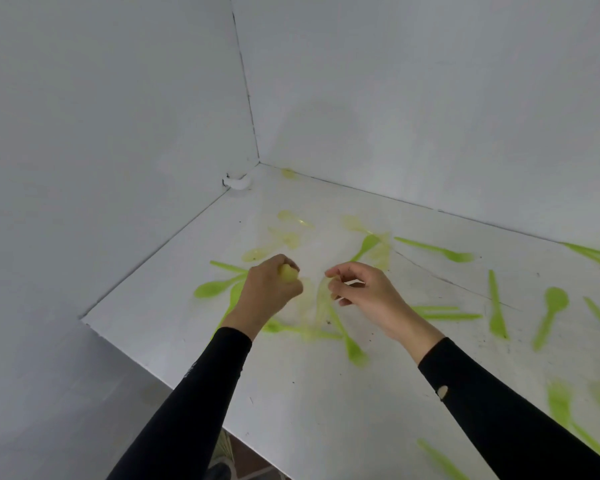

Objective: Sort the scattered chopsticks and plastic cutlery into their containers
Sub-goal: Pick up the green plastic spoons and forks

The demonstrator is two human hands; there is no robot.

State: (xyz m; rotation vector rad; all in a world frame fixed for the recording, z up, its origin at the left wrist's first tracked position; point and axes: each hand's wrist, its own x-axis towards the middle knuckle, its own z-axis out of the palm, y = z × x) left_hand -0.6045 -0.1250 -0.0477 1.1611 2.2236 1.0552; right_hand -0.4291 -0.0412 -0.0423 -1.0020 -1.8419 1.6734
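- Just left of the left hand (274,289) a green spoon (210,289) lies flat on the white table (326,410). It is not yet picked up.
- The left hand is closed into a fist round a pale yellow spoon (288,273), whose bowl pokes out at the top of the fist. Whether it holds more than one piece cannot be told. Its forearm, in a black sleeve (201,393), reaches up and forward with the knuckles turned outward.
- Between the hands hangs a pale yellow piece (321,299), see-through and blurred, so its kind is unclear.
- The right hand (364,294) pinches the top of that piece between thumb and forefinger, with its other fingers loosely curled. The wrist is angled in toward the left hand.
- Right of the right hand, well apart from it, lie a green knife (496,306) and a second green spoon (551,313).
- Judged step: gathering the pale yellow cutlery into the left fist, with the task far from done.
- The next move likely calls for passing the pinched piece across without loosening the fist. No container is in view.
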